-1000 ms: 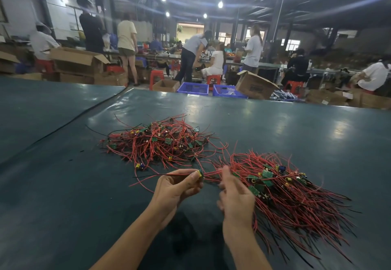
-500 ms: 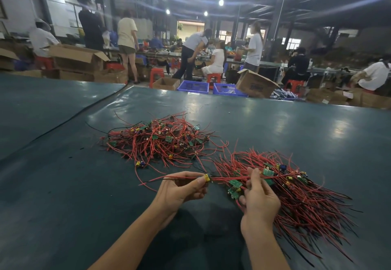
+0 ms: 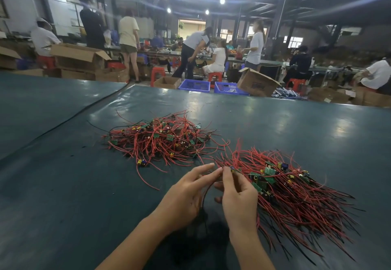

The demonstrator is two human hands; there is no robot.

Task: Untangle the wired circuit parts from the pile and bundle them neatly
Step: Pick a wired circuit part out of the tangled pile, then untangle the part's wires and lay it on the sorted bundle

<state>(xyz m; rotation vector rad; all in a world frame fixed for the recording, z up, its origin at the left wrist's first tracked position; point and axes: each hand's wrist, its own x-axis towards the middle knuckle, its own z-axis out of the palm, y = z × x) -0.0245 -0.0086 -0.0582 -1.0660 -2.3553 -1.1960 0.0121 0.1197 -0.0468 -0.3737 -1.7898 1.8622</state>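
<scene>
A single wired part (image 3: 232, 168) is pinched between thumb and forefinger of the right hand (image 3: 240, 200), and its thin wire hangs down between the two hands. The left hand (image 3: 188, 197) lies just beside it, fingers stretched straight toward the part (whether they touch the wire is unclear). The bundle (image 3: 296, 197) of red and black leads with green boards fans out against the right hand's outer side. Beyond the left hand, apart from it, sits the tangled pile (image 3: 160, 140) on the dark green table (image 3: 63, 195).

Left hand (image 3: 186, 197) fingers extended beside right hand (image 3: 239, 197), seemingly pinching wired part (image 3: 232, 169) at bundle (image 3: 296, 195); tangled pile (image 3: 160, 140) beyond.
</scene>
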